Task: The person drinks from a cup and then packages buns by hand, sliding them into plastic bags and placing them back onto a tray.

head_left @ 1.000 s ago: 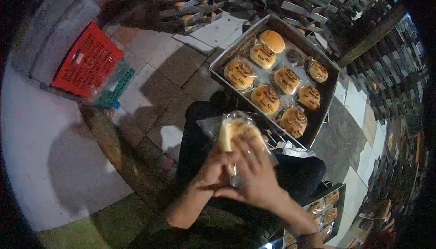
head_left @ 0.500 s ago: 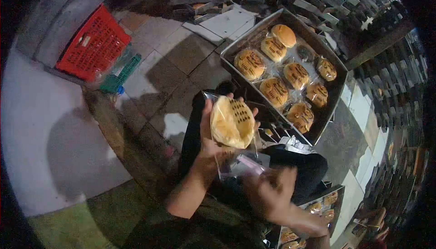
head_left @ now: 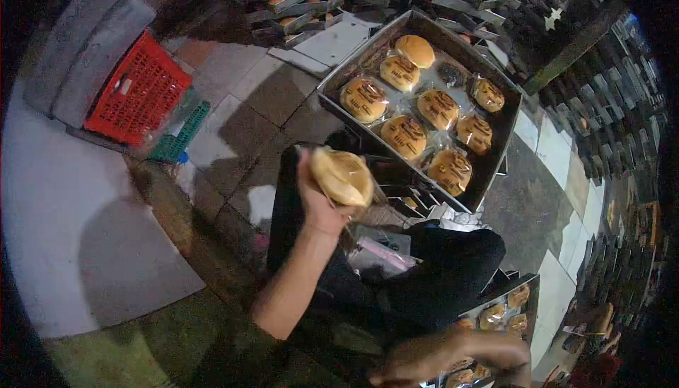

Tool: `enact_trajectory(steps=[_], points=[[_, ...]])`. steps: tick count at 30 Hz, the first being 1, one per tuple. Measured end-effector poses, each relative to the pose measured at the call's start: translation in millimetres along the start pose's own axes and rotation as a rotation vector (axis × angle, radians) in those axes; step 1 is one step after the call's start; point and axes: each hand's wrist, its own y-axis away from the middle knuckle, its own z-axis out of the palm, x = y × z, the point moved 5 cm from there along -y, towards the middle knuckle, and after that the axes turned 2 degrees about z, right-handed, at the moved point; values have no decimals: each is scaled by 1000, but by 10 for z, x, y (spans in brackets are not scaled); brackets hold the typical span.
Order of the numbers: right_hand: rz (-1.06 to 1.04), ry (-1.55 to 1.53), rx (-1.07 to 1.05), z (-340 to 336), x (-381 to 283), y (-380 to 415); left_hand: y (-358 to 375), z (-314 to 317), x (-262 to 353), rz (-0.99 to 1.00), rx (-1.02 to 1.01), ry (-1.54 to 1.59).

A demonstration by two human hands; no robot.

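Observation:
A round bun (head_left: 344,179) in a clear plastic wrapper rests in my left hand (head_left: 320,207), whose fingers wrap round its far side; bun and fingertips are blurred. Across my lap lie clear plastic bags (head_left: 385,250) with a pinkish strip. My right hand (head_left: 414,361) is low at the bottom, near my body, smeared by motion, its fingers not readable. Beyond my knees stands a metal tray (head_left: 506,151) holding several wrapped buns (head_left: 437,108) with dark printing, and one plain-topped bun (head_left: 415,50).
A second tray (head_left: 527,310) of wrapped buns sits at the lower right, partly behind my right forearm. At the left stand a red plastic basket (head_left: 138,94) and a green one (head_left: 180,133). Stacked metal trays (head_left: 622,98) line the back and right.
My right hand has moved away from the plastic bags on my lap, down toward the bottom edge. My left hand still holds the bun, now tilted differently. The whole view has shifted slightly.

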Motion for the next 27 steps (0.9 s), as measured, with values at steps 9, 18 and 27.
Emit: enact_trajectory(steps=[9, 18, 27], points=[[-204, -1078, 861, -582, 338, -447, 970, -75, -9, 74, -15, -378], [141, -459, 1009, -20, 126, -1280, 1117, -766, 730, 480, 230, -1634], [145, -294, 1086, -300, 46, -931, 1326, -115, 705, 765, -321, -1460]])
